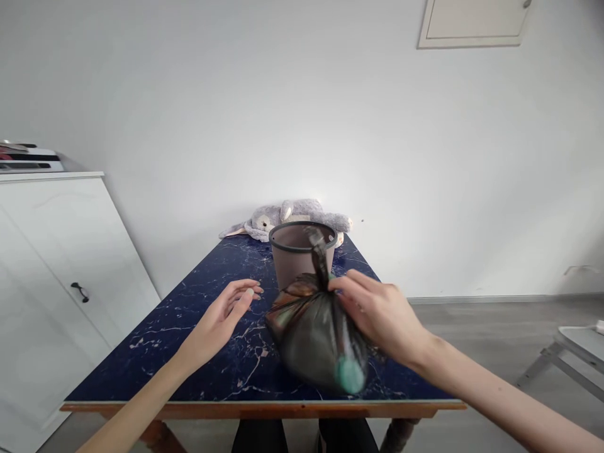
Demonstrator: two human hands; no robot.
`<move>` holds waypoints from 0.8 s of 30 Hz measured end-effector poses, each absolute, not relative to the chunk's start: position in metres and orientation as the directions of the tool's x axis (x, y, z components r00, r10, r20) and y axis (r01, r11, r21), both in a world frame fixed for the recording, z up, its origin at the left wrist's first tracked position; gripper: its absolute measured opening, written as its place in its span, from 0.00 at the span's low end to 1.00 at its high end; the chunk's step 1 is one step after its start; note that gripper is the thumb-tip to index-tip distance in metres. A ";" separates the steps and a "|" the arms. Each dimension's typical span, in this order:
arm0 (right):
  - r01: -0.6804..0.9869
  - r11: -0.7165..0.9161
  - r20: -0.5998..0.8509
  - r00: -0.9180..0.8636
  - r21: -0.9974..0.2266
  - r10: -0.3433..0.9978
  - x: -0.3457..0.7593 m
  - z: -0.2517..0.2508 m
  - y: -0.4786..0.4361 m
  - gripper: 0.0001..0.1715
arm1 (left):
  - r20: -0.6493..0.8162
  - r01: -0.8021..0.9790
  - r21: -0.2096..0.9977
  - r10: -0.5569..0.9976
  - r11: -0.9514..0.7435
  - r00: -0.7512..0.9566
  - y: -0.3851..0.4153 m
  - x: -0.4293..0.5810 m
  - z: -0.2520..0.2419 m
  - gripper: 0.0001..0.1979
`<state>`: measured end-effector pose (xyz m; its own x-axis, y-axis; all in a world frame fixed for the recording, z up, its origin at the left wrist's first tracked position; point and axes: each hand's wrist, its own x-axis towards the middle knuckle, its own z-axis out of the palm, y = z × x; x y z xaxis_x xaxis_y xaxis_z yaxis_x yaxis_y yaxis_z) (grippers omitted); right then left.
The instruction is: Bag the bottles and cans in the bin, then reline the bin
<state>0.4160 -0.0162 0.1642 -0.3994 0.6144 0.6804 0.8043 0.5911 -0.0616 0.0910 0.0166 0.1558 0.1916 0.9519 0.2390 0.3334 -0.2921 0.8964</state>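
A full, tied black plastic bag point(316, 336) rests on the dark blue marbled table point(198, 352); something pale green shows through its lower part. My right hand point(377, 311) pinches the bag's twisted neck, fingers closed around it. My left hand point(226, 314) hovers open just left of the bag, fingers stretched out and touching nothing. Behind the bag stands a small empty grey bin point(302, 251) with a dark rim.
A grey plush toy point(287, 217) lies at the table's far end against the white wall. A white cabinet point(56, 264) stands to the left. A grey folding frame point(566, 352) sits on the floor at right.
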 end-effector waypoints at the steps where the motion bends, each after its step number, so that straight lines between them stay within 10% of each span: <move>1: 0.784 0.601 0.696 -0.344 -0.156 0.630 0.427 0.167 -0.015 0.14 | 0.220 0.363 0.892 0.960 -0.271 0.175 0.020 0.083 0.150 0.26; 6: 0.640 0.598 0.731 -0.083 -0.482 0.678 0.488 0.190 -0.010 0.10 | 0.116 0.507 0.847 0.986 -0.161 0.118 0.037 0.046 0.121 0.29; 16: 0.582 0.527 0.771 0.323 -0.619 0.549 0.562 0.184 0.048 0.14 | 0.163 0.558 0.799 0.974 -0.224 0.158 0.052 0.031 0.088 0.23; 24: 0.418 0.521 0.667 0.496 -0.744 0.556 0.541 0.137 0.136 0.18 | 0.717 0.667 0.404 0.670 -0.626 0.193 0.073 0.109 0.135 0.22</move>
<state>0.5411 0.1361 0.1371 0.4957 0.5558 0.6674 0.4182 0.5207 -0.7443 0.1091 0.0731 0.1355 0.1933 0.6697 0.7171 0.6673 -0.6255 0.4043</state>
